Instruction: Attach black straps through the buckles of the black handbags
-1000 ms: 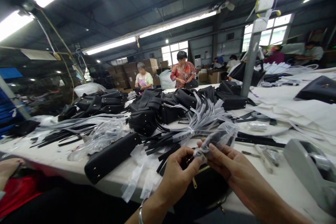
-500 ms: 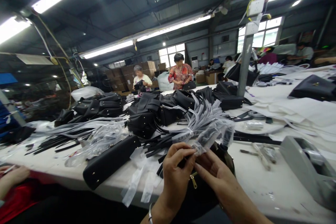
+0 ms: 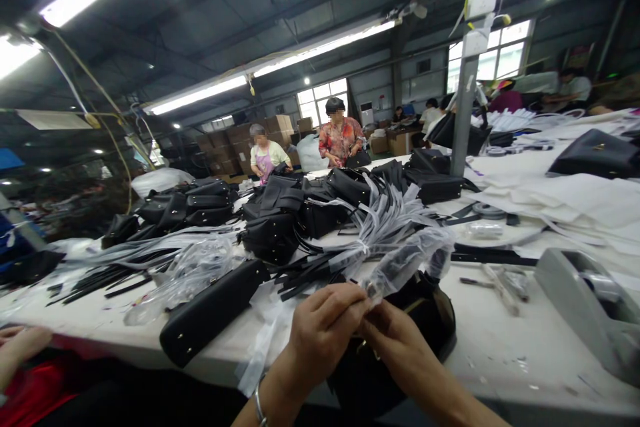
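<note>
Head cam: L hand (image 3: 325, 327), R hand (image 3: 400, 340) pinch plastic wrap (image 3: 407, 260); bag (image 3: 440, 320) part hid.

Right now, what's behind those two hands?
Part of a black bag shows past the right hand, and clear plastic stretches away beyond both hands. The left hand and right hand cover some of the bag, so I can't see that part.

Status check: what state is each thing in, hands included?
Clear plastic: crumpled, gathered at one end.
Left hand: closed on that end.
Right hand: close beside; grip hidden.
Black bag: partly hidden, closure unclear.
Strap bundle: tied.
Tape dispenser: roll fitted.
Ceiling light: lit.
</note>
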A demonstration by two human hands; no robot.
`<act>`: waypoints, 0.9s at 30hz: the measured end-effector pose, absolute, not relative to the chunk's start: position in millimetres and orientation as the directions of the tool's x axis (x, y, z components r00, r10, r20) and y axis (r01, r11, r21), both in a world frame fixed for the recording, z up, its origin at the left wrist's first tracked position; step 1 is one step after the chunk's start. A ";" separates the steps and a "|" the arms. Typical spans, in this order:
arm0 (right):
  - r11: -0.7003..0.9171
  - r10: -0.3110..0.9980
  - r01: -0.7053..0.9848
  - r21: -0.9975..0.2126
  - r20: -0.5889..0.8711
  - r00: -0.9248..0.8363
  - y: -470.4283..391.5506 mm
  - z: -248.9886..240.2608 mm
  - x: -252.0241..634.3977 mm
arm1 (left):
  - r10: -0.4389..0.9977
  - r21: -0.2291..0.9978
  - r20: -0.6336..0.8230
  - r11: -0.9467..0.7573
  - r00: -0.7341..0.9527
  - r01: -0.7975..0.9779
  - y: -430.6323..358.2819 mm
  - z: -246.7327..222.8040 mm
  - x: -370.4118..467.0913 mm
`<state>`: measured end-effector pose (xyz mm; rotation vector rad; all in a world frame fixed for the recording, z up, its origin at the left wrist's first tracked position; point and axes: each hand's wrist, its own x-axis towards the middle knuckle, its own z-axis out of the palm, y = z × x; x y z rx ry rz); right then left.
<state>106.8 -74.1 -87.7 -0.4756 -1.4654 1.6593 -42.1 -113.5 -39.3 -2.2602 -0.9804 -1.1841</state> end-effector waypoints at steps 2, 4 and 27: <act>0.071 0.793 -0.331 -0.941 0.255 -0.553 -73.6 -86.6 107.0 | 0.405 -0.052 0.826 -0.638 0.392 0.768 -114.2 -44.8 -48.2; 0.030 0.804 -0.362 -0.932 0.238 -0.546 -72.9 -83.6 107.0 | 0.422 -0.054 0.819 -0.618 0.388 0.784 -115.3 -52.1 -52.6; 0.331 0.844 -0.061 -0.942 0.324 -0.427 -49.4 -42.4 148.7 | 0.835 0.778 0.523 -0.386 -0.169 0.495 -143.5 -83.8 -42.2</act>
